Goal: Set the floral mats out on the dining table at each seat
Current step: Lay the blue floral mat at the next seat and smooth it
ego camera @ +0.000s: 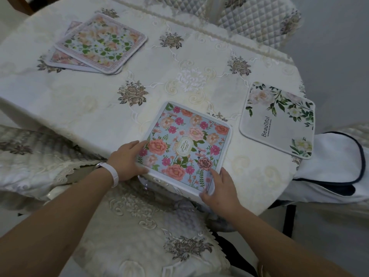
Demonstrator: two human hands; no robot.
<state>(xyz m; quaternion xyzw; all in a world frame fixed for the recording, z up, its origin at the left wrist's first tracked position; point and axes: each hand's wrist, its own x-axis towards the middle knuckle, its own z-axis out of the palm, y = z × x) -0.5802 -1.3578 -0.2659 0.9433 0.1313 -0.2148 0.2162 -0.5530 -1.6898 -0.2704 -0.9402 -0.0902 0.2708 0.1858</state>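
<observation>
Head view: I observed the blue floral mat (185,148) lying at the near edge of the tabletop (89,100), its near corner projecting past the edge above a covered chair (139,226). The left hand (125,160) gripped the mat's left side. The right hand (219,188) pinched the near corner, fingers (216,176) curled round it and bending it upward.

Hazards, as I judged them:
- Release in this position could let the overhanging mat tip off the edge.
- A sliding correction could drag and ruck the embroidered tablecloth (199,80).
- A push rightward could crowd the white mat (277,120), which itself appeared to overhang the right edge.

A stack of two mats (99,44) lay far left, not yet distributed.
</observation>
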